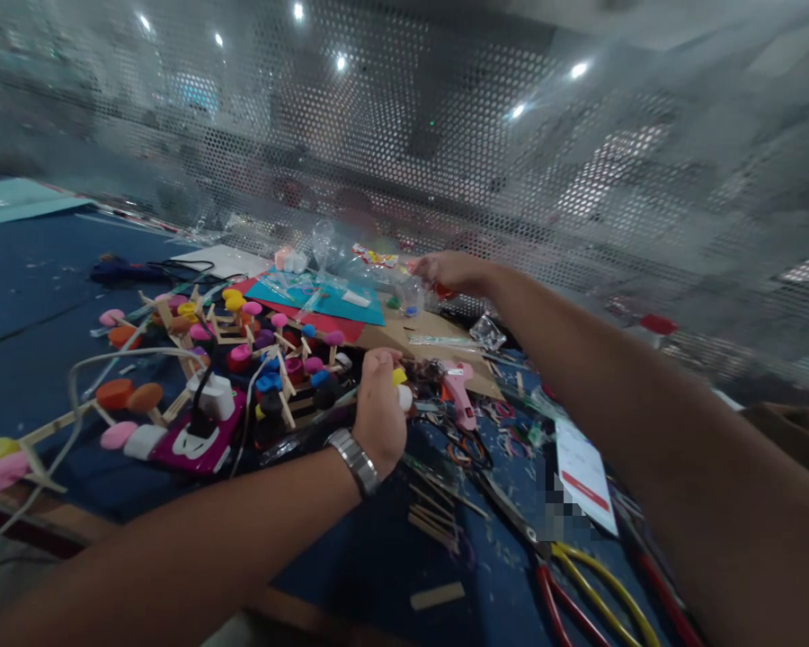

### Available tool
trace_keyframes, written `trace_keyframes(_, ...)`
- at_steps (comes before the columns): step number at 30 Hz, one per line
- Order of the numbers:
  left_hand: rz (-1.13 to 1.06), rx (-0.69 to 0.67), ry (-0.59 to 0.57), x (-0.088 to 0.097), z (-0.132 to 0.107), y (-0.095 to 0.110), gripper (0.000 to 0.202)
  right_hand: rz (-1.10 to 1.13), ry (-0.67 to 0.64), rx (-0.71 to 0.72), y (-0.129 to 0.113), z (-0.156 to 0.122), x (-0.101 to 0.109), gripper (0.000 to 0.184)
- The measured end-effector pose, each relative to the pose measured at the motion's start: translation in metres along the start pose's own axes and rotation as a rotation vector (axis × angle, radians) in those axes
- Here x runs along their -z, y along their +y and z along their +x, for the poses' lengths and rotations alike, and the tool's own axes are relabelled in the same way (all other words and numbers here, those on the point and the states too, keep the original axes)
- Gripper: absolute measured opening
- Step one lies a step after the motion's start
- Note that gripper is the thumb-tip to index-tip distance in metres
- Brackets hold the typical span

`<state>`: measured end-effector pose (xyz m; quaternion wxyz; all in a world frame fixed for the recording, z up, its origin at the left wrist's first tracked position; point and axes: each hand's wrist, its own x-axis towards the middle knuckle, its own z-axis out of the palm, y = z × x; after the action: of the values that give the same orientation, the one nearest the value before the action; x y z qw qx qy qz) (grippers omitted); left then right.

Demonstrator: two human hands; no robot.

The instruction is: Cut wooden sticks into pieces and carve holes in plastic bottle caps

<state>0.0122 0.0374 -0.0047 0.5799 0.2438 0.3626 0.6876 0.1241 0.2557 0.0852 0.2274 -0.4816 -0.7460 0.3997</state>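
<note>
My left hand (379,409), with a metal watch at the wrist, is closed, its fingers curled away from view. A small yellow cap (399,376) and a white cap (404,398) show at its palm side. Farther back, my right hand (455,271) reaches to a clear plastic bag (411,292) with small green and blue pieces in it. Its fingers are bent, and something red-orange (443,291) shows under them; their grip is partly hidden. A pink glue gun (458,394) lies just right of my left hand.
Wooden-stick pieces with coloured caps (280,359) crowd the left, beside a magenta power strip (202,438) with a plug and cables. Red-and-yellow-handled shears (546,557), loose sticks (435,517) and a white phone-like slab (585,472) lie in front. Cardboard (418,334) and blue paper (351,308) lie behind.
</note>
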Motion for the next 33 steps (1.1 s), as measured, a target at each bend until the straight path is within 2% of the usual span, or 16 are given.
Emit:
trace_keyframes(3,-0.018,0.023,-0.011,0.002,0.004,-0.003,0.018,0.203,0.032,0.026,-0.008,-0.042,0.003,0.027)
trace_keyframes(6,0.008,0.007,-0.051,0.002,0.005,-0.004,0.024,0.433,0.015,0.131,-0.017,-0.097,-0.012,0.033)
trace_keyframes(10,0.078,-0.056,-0.222,-0.002,-0.002,0.000,0.041,0.670,-0.052,0.244,-0.023,-0.168,-0.042,0.038)
trace_keyframes(12,0.099,-0.088,-0.307,-0.004,-0.009,0.002,0.049,0.866,-0.187,0.291,-0.024,-0.194,-0.053,0.033)
trace_keyframes(14,0.119,-0.109,-0.372,-0.004,-0.016,0.003,0.050,0.980,-0.241,0.317,-0.026,-0.212,-0.059,0.029)
trace_keyframes(15,0.134,-0.129,-0.403,-0.003,-0.020,0.004,0.047,1.012,-0.248,0.332,-0.027,-0.219,-0.061,0.028)
trace_keyframes(18,0.266,-0.336,-0.537,-0.002,-0.028,0.008,0.038,1.044,-0.253,0.367,-0.029,-0.231,-0.063,0.031)
trace_keyframes(21,0.334,-0.455,-0.596,-0.002,-0.037,0.014,0.036,1.040,-0.272,0.374,-0.029,-0.234,-0.064,0.031)
trace_keyframes(23,0.352,-0.469,-0.606,-0.004,-0.043,0.018,0.036,1.011,-0.259,0.358,-0.028,-0.234,-0.066,0.032)
trace_keyframes(28,0.368,-0.400,-0.555,-0.007,-0.051,0.020,0.028,0.893,-0.145,0.322,-0.024,-0.232,-0.072,0.043)
trace_keyframes(33,0.299,-0.311,-0.565,-0.006,-0.050,0.014,0.028,0.849,-0.134,0.318,-0.023,-0.232,-0.075,0.047)
